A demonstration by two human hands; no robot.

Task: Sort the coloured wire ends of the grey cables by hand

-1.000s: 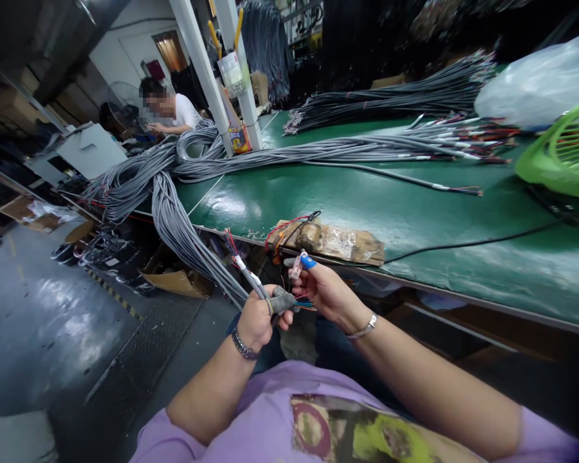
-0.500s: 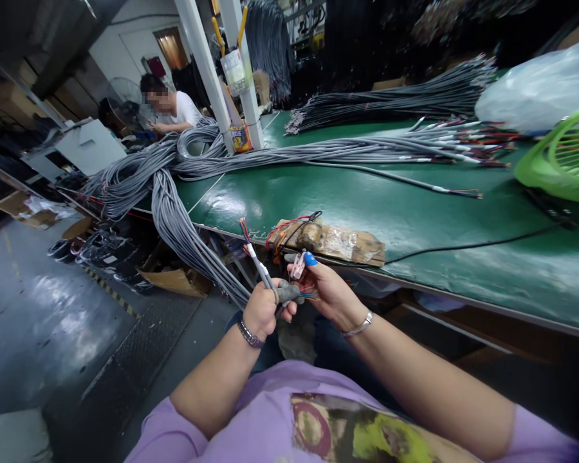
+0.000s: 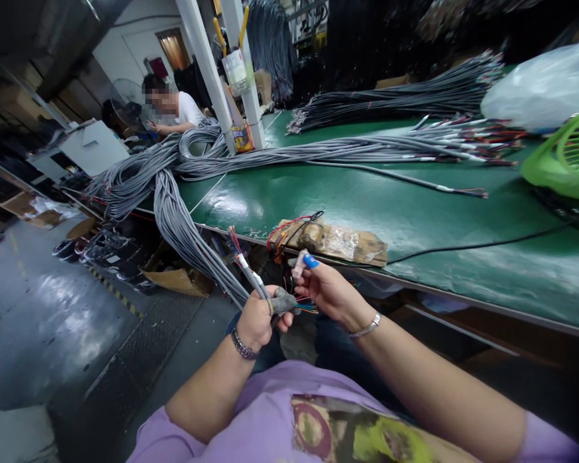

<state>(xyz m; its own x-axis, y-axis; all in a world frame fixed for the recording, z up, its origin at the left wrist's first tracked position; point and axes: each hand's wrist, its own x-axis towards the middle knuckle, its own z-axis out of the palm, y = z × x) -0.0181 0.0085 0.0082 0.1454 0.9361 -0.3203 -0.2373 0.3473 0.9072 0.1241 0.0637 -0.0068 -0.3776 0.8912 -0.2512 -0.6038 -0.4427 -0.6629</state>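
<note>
Currently left hand point(image 3: 260, 316) closed on grey cables point(image 3: 249, 272), just off the green bench point(image 3: 390, 209); long axis slants up-left, white-banded end upward, coloured wires point(image 3: 307, 308) pointing right toward right hand point(image 3: 329, 290). That one pinches small pale piece point(image 3: 298, 265). Wooden board point(image 3: 340, 243) lies just beyond, along bench edge; thick grey bundle point(image 3: 186, 235) hangs left.

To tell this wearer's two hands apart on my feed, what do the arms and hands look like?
Both arms have lilac sleeves, with the forearms bare. The left hand has a grey thumb cover and a dark linked wristband. The right hand has a bright blue thumb covering and a slim silvery bracelet.
</note>
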